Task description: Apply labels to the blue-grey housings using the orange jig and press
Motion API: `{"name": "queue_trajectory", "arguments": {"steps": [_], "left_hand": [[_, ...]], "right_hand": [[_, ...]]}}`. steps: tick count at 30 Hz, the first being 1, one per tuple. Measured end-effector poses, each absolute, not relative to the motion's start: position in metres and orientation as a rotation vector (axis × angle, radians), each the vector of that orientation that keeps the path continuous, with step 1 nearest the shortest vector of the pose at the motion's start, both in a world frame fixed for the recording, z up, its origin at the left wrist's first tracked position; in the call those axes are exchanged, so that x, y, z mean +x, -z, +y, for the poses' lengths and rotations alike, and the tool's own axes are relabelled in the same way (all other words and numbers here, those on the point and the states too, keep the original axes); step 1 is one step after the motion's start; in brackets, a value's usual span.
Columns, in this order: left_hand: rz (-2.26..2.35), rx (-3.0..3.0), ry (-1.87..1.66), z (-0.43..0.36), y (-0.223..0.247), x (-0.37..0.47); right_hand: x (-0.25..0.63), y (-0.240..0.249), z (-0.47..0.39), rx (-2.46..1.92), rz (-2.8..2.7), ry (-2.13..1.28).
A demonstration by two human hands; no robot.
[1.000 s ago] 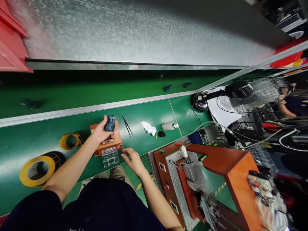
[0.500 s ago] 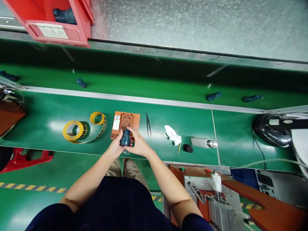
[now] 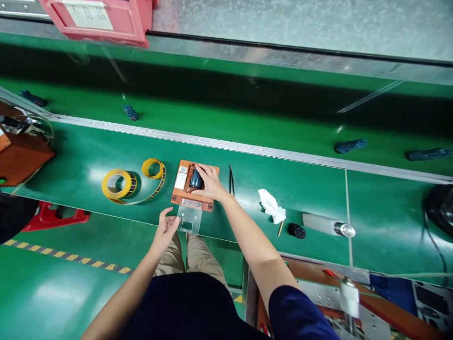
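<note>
A dark blue plastic housing (image 3: 195,179) lies in the recess of an orange fixture (image 3: 181,193) on the bench. My right hand (image 3: 211,183) is closed around the housing's right side, thumb below and fingers above. Hinged at the fixture's near edge, a clear plastic flap (image 3: 190,221) is folded out toward me over the bench edge. My left hand (image 3: 167,228) is at the flap's left edge with its fingers apart; whether a fingertip touches the flap I cannot tell.
Left of the fixture stands a roll of yellow label tape (image 3: 118,184). To the right lie tweezers (image 3: 231,180), a white tissue (image 3: 272,206), a black cap (image 3: 296,230) and a bottle (image 3: 325,225). Dark blue parts (image 3: 350,146) sit on the green strip behind the metal rail (image 3: 226,146).
The dark blue housing has gone from between both hands into the fixture's recess. My left hand has let go and moved down-left beside the clear flap. The view has shifted.
</note>
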State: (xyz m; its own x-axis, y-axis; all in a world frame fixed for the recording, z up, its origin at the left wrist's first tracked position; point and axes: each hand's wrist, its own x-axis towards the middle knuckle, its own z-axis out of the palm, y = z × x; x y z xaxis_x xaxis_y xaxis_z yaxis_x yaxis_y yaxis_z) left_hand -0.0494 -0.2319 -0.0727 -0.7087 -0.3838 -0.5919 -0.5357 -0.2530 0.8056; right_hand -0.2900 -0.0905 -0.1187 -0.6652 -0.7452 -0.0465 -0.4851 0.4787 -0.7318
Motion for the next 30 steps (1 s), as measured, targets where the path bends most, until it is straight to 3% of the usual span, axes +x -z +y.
{"name": "queue_trajectory", "arguments": {"steps": [5, 9, 15, 20, 23, 27, 30], "left_hand": [[1.572, -0.917, -2.323, -0.248, 0.035, -0.077], [1.459, -0.833, -2.451, -0.253, 0.032, -0.116], [1.555, -0.846, -2.446, -0.253, 0.043, -0.133], [1.558, -0.802, -2.404, -0.258, 0.044, -0.127], [1.485, -0.783, -2.406, -0.26, 0.047, -0.14], [1.33, -0.841, -2.345, -0.261, 0.053, -0.17], [1.484, -0.79, -2.18, -0.277, 0.059, -0.188]], "right_hand": [[-0.274, 0.138, -0.065, -0.874, 2.585, 1.082], [-0.258, 0.145, -0.05, -0.589, 2.817, 1.159], [-0.264, 0.136, -0.068, -1.075, 2.582, 1.003], [-0.267, 0.148, -0.056, -1.022, 2.589, 1.003], [-0.258, 0.161, -0.036, -0.713, 2.8, 1.063], [-0.24, 0.183, -0.015, 0.028, 3.174, 0.992], [-0.228, 0.201, -0.01, 0.231, 3.237, 0.884]]}}
